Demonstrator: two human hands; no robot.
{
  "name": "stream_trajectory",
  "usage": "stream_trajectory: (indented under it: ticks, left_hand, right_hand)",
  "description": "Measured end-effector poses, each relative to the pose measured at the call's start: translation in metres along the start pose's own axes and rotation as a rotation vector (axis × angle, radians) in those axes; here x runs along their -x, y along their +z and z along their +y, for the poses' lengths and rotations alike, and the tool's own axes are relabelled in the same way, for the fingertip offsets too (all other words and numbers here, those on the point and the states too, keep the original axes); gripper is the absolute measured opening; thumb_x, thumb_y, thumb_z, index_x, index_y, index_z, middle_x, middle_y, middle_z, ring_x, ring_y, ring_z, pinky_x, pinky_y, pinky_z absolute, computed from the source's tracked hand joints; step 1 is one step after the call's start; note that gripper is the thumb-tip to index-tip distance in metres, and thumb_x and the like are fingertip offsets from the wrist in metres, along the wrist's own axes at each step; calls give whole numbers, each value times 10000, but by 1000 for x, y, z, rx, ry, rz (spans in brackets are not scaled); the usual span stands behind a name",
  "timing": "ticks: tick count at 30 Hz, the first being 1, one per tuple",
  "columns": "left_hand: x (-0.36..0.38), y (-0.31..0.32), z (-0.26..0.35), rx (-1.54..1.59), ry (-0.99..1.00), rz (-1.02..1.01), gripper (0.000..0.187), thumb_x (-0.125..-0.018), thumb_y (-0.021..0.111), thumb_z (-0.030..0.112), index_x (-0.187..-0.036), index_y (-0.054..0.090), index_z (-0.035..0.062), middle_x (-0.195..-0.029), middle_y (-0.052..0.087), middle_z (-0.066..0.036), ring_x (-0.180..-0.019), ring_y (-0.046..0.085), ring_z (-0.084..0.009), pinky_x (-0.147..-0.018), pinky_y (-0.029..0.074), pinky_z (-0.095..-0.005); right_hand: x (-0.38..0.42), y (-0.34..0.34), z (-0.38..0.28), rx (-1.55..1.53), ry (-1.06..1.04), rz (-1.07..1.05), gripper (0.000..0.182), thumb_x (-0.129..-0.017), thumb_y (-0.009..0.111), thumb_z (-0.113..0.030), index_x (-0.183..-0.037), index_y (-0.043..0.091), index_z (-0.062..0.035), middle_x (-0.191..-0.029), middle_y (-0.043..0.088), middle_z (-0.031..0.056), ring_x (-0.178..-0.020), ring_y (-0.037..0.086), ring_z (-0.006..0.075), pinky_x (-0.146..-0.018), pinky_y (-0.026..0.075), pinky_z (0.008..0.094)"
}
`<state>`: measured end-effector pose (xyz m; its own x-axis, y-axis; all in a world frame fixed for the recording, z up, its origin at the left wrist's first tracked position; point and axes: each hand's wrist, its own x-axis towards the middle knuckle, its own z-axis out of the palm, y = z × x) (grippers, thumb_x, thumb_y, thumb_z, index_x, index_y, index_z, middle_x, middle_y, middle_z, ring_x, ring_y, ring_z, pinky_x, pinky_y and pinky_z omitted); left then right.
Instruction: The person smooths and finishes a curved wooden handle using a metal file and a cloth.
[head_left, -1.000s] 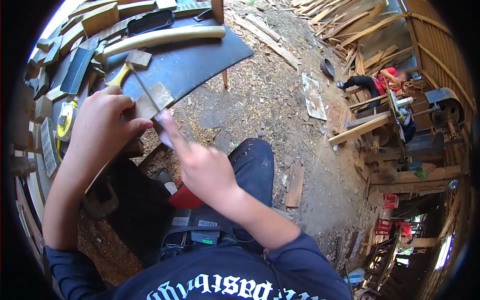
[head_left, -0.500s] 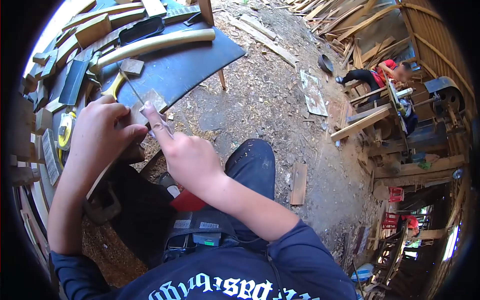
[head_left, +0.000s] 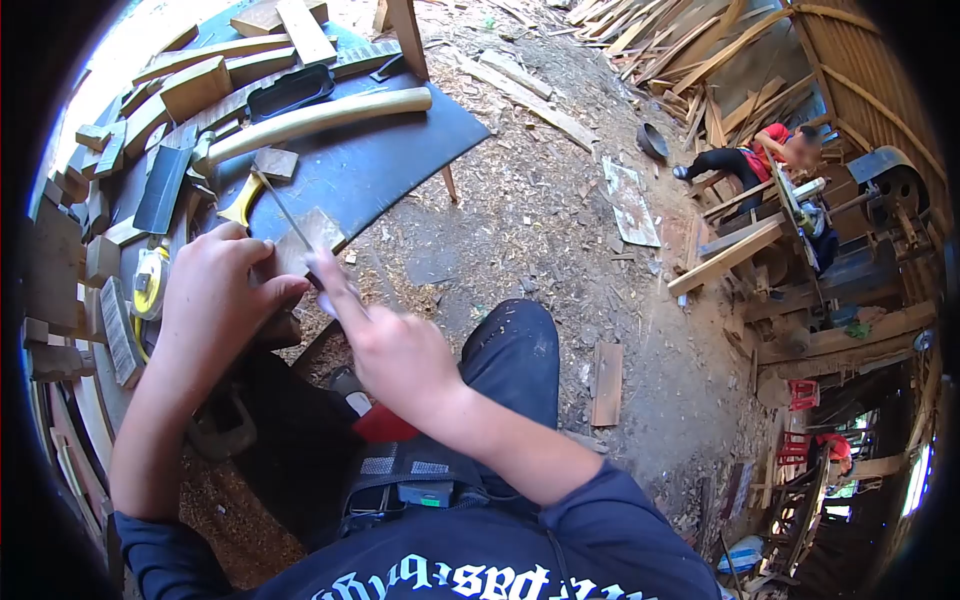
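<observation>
A small flat wooden piece lies at the near edge of the blue-topped table. My left hand is closed on this piece from the left, thumb and fingers at its near side. My right hand is closed around the end of a thin, narrow metal tool, its index finger stretched along it. The tool runs across the wooden piece toward the upper left. Its handle is mostly hidden in the fist. Beyond its tip are a yellow-handled tool and a small wood block.
A hammer, a black tray, a tape measure and wood offcuts lie on the blue table. A clamp hangs below my left forearm. A person in red is beside machinery at the right.
My right hand has moved slightly right and down along with the thin tool. The whole view has shifted a little; my left hand keeps its place on the wooden piece.
</observation>
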<state>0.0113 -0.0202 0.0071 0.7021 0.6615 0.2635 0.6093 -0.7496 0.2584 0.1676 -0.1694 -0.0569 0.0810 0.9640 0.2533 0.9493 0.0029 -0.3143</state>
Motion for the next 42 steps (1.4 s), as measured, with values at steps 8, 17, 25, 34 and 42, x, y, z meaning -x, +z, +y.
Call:
stream_trajectory:
  ticks: [8, 17, 25, 34, 42]
  left_hand:
    - [-4, -4, 5, 32, -69, -63, 449, -689, 911, 429, -838, 792, 22, -802, 664, -156, -754, 689, -350, -706, 545, -451]
    - [-3, -4, 4, 42, -48, -9, 433, -674, 923, 394, -814, 782, 10, -793, 662, -156, -751, 687, -353, -708, 548, -453]
    - [-3, -4, 5, 16, -72, -44, 420, -695, 916, 384, -822, 781, 6, -828, 673, -168, -795, 698, -355, -741, 554, -458]
    - [-5, -5, 9, 26, -106, -84, 436, -694, 915, 388, -853, 789, 2, -823, 671, -169, -810, 698, -365, -746, 554, -459]
    - [-2, 2, 1, 28, -22, -18, 420, -681, 928, 347, -894, 792, 12, -796, 650, -149, -747, 674, -335, -693, 527, -441]
  right_hand:
    - [-9, -2, 4, 17, -9, -38, 944, -824, 582, -15, -1688, 218, -122, -667, 648, 144, -545, 688, 321, -535, 586, 469]
    - [19, -15, 0, -44, 17, -53, 949, -812, 583, 37, -1682, 237, -115, -706, 676, 170, -562, 697, 332, -548, 591, 473]
    - [9, -3, -1, -4, 10, -12, 885, -856, 577, -3, -1676, 258, -97, -612, 615, 128, -526, 680, 313, -531, 584, 462]
    - [-10, -4, 0, 42, -11, 7, 880, -849, 571, 23, -1671, 287, -109, -628, 633, 126, -528, 681, 305, -519, 577, 435]
    - [17, -19, -3, -1, 33, -50, 881, -850, 557, 14, -1674, 266, -102, -628, 628, 129, -533, 683, 325, -532, 578, 470]
